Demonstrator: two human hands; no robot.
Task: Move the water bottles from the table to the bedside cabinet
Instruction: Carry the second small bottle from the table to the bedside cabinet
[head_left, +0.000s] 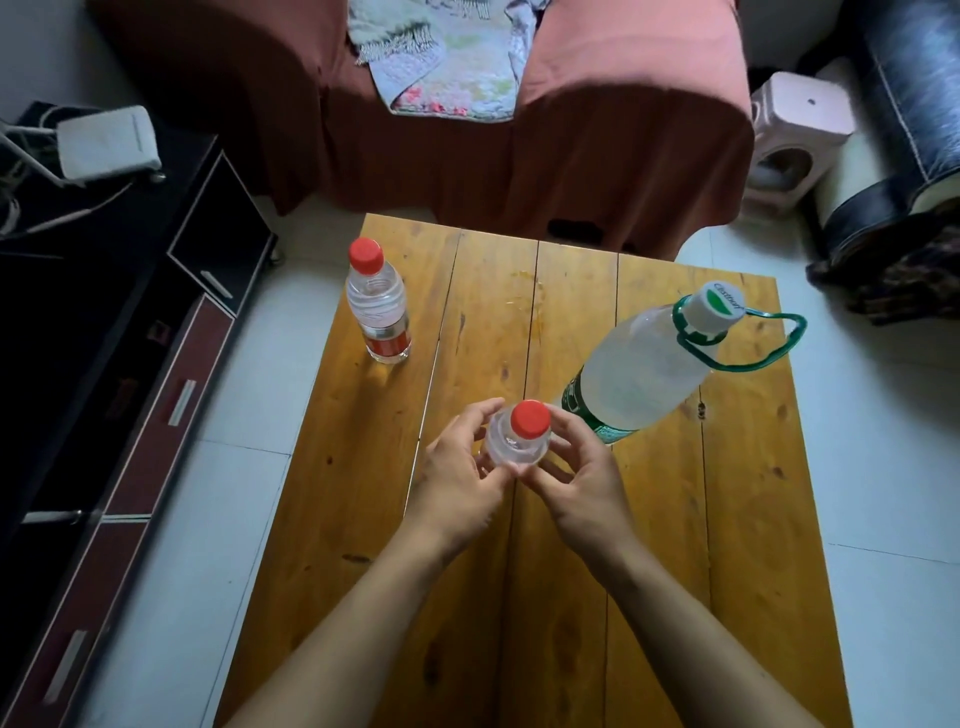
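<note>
Curling round one small clear red-capped plastic bottle (519, 441), left grip (457, 486) and right grip (582, 486) are barely starting the job, its twin (378, 306) by the far left edge and a large white-capped bottle (649, 364) waiting on the wooden surface (353, 467).

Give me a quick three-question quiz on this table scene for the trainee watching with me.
1. How many bottles are on or above the wooden table?
2. True or false: the left hand and the right hand both hold the near red-capped bottle.
3. The cap of the large green-handled bottle is: A red, B white, C blue.
Key: 1 three, counting the far red-capped bottle; 2 true; 3 B.
</note>
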